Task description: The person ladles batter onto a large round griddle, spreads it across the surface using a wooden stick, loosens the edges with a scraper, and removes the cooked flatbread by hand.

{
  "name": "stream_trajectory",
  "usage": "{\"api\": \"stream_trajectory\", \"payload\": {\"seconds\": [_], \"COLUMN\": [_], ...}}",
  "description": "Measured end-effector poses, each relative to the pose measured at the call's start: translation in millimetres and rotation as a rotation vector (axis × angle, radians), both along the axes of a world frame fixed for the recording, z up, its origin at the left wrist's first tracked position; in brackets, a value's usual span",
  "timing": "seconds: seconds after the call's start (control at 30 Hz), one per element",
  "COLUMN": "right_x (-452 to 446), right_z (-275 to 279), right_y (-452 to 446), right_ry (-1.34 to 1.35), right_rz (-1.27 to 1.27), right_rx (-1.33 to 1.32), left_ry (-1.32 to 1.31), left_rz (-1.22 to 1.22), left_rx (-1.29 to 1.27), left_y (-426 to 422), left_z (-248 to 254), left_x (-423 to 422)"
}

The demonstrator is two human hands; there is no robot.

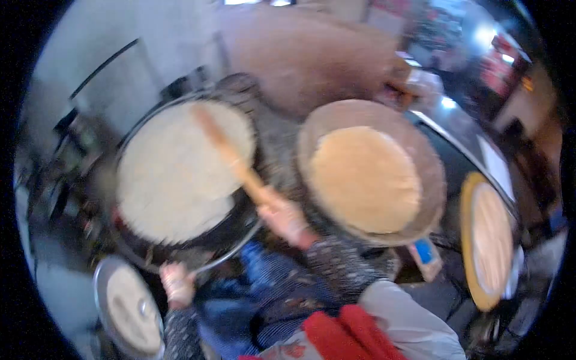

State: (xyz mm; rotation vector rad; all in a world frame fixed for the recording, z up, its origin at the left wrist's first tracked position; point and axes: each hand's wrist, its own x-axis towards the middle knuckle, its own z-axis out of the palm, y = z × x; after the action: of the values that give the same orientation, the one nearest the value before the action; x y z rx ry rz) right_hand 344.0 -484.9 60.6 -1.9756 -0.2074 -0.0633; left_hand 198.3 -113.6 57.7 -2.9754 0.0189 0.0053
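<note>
A long wooden spatula (231,156) is in my right hand (283,217), its fingers closed round the near end. The far end, blurred by motion, lies over a large pale flatbread (174,174). That sheet covers most of a round dark griddle (243,219), whose black surface shows at the lower right. At the griddle's near metal rim (225,258), my left hand (177,284) appears closed on the edge, with some blur over the fingers. Just left of that hand stands a metal bowl (102,294) of pale batter with a shiny spot in it.
Right of the griddle sits a wide round basin (435,180) holding a browned flatbread (366,180). Farther right is a yellow-rimmed round tray (471,240) with a pale top. A small blue-marked packet (425,252) lies by the basin. A wall (174,36) rises behind.
</note>
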Motion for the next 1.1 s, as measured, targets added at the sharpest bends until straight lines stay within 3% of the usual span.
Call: {"api": "stream_trajectory", "payload": {"seconds": [0.03, 0.07, 0.1, 0.17, 0.2, 0.23, 0.27, 0.33, 0.37, 0.43, 0.5, 0.6, 0.63, 0.7, 0.73, 0.9, 0.97, 1.07, 1.1], "right_x": [-2, -8, -13, -36, -53, -63, -86, -117, -134, -157, -170, -174, -166, -145, -135, -94, -85, -86, -86], "right_z": [15, 35, 25, -18, -26, 2, -17, 6, 5, 14, 28, 53, 18, -9, -5, 39, 1, 5, -17], "right_y": [-1, -17, -17, -14, -11, -1, -5, -21, -35, -65, -84, -88, -88, -77, -72, -43, -29, -2, 8], "right_ry": [0.013, 0.566, 0.610, 0.355, 0.277, 0.333, 0.258, 0.480, 0.324, 0.377, 0.577, 0.680, 0.540, 0.644, 0.674, 0.846, 0.722, 0.669, 0.582], "right_rz": [-0.068, -0.057, 0.037, 0.247, 0.311, 0.367, 0.391, 0.445, 0.434, 0.340, 0.086, -0.201, -0.154, -0.133, -0.074, 0.138, 0.222, 0.351, 0.397], "right_rx": [0.236, 0.252, 0.260, 0.241, 0.211, 0.180, 0.185, 0.059, 0.064, 0.100, 0.274, 0.448, 0.491, 0.523, 0.543, 0.593, 0.572, 0.494, 0.453], "left_ry": [0.126, -0.035, -0.011, -0.261, -0.435, -0.490, -0.548, -0.520, -0.477, -0.355, -0.255, -0.324, -0.184, -0.035, 0.120, 0.107, 0.140, -0.005, 0.017], "left_rz": [0.119, 0.042, 0.141, -0.008, -0.152, -0.242, -0.349, -0.388, -0.379, -0.407, -0.546, -0.736, -0.703, -0.600, -0.529, -0.311, -0.204, -0.120, -0.075], "left_rx": [-0.048, -0.067, -0.132, -0.302, -0.423, -0.490, -0.568, -0.500, -0.435, -0.349, -0.315, -0.341, -0.240, -0.099, -0.044, -0.171, -0.204, -0.193, -0.180], "left_y": [-40, -59, -91, -142, -160, -159, -167, -156, -149, -138, -147, -188, -199, -203, -199, -123, -96, -46, -29], "left_z": [23, 2, 7, -14, -21, -14, -13, 20, 35, 68, 99, 85, 70, 34, 59, 63, 76, 60, 58], "left_x": [9, 14, 17, 20, 13, 11, -2, 7, 21, 61, 123, 218, 243, 271, 274, 253, 232, 194, 180]}}
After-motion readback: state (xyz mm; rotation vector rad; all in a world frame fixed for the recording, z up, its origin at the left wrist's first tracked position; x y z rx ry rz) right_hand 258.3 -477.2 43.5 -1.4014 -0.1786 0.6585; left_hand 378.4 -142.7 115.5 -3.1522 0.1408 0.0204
